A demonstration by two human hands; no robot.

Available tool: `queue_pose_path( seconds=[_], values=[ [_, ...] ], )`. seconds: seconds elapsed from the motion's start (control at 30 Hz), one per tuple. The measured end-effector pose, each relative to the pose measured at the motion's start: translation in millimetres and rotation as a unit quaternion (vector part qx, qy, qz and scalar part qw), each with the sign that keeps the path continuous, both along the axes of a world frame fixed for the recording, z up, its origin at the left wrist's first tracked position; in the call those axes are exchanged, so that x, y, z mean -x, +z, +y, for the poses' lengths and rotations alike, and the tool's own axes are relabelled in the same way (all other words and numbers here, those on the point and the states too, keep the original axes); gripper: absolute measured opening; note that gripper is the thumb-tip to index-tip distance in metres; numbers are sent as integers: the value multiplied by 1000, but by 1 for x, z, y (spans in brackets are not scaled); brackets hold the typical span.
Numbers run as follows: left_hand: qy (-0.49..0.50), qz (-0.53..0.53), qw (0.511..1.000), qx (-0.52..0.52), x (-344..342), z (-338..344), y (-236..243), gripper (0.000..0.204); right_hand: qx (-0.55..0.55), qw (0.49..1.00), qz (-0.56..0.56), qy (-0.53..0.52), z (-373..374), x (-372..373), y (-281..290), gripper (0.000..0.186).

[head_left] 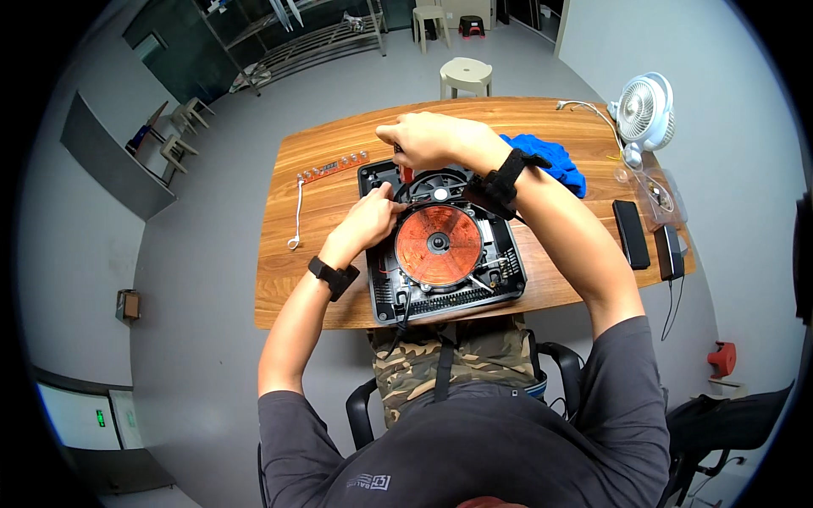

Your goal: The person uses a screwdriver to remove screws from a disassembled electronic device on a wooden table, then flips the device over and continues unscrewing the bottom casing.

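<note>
An opened black appliance (500, 279) with a round copper coil (440, 245) and a black fan (439, 179) lies on the wooden table. My right hand (423, 140) is closed around a red-handled tool (406, 173), likely a screwdriver, held upright over the housing's back left part; its tip is hidden. My left hand (368, 216) reaches onto the left side of the housing beside the coil's upper edge, fingers curled at something I cannot make out. A black cable (402, 317) hangs from the housing's front.
A strip circuit board (330, 168) with a white lead lies back left on the table (288, 279). At right are a blue cloth (555, 169), white fan (644, 110), clear container (656, 195), black case (630, 235) and dark device (669, 250). Stools (466, 72) stand beyond.
</note>
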State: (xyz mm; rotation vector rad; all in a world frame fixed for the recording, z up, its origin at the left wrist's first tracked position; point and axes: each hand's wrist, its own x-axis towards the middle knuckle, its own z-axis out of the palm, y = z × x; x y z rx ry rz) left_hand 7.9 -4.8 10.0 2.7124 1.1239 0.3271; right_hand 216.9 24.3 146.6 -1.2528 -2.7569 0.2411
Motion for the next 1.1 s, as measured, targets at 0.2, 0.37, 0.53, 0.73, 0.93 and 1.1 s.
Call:
queue_pose_path(
  seconds=[0.2,0.37,0.53,0.73,0.93,1.1],
  values=[
    [0,-3,1000,2,-1,-1,1,33,-67,995,-25,-66,7,7,-8,34],
    [-12,3,1000,-2,2,1,0,33,-113,989,51,-76,-8,4,-14,38],
    [-6,2,1000,-7,2,0,-1,34,-26,997,63,46,3,4,-6,38],
    [-10,1,1000,-1,4,2,-6,35,-57,996,12,-74,-8,23,-1,47],
    [-10,-14,1000,-3,4,0,-4,35,-36,998,29,-44,-13,11,8,33],
    [-14,-6,1000,-7,4,1,-3,36,-42,998,41,15,1,13,-8,26]
  ],
)
